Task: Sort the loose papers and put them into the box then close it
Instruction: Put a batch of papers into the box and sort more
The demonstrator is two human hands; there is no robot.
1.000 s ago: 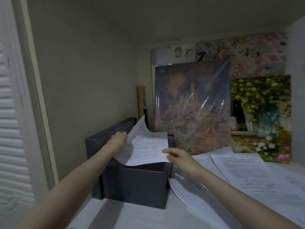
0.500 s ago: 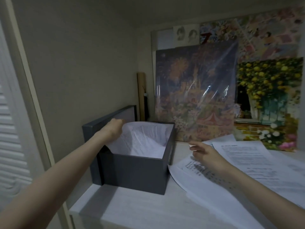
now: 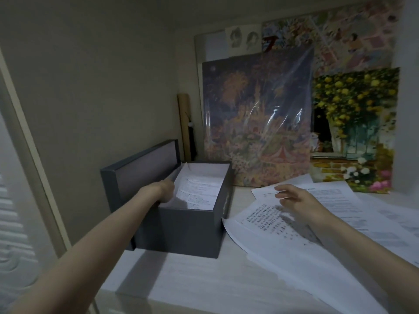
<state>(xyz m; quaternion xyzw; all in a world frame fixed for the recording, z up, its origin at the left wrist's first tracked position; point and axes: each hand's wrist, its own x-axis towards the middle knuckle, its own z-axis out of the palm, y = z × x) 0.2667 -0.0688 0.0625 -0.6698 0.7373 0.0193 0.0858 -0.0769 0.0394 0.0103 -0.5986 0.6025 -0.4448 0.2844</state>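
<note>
The task was only partly done. The dark grey box point(image 3: 181, 232) stood open on the pale table point(image 3: 204, 284), at its left end beside the wall, with its lid point(image 3: 145, 162) raised and leaning back on the left side. At least one printed sheet point(image 3: 199, 189) already lay inside it, curled up against the inner walls rather than lying flat. The left hand point(image 3: 166, 191) reached down into the box at its near left corner, at the edge of that sheet; its fingers were hidden behind the wrist and the box wall, so I could not tell whether they pinched the paper, pressed it down or were spread. The right hand point(image 3: 294, 198) hovered low over the loose papers point(image 3: 283, 241) spread on the table just right of the box, its fingers loosely extended and holding nothing, casting a shadow on the sheet beneath. Several sheets were left outside, overlapping untidily from the box's right wall towards the table's right edge, so by my reckoning most of the sorting and packing remained, and the lid had yet to be closed. The sheet inside would probably need flattening before more could go in neatly. Behind it all, plastic-wrapped pictures point(image 3: 260, 123) leaned against the back wall, apart from the work.
</note>
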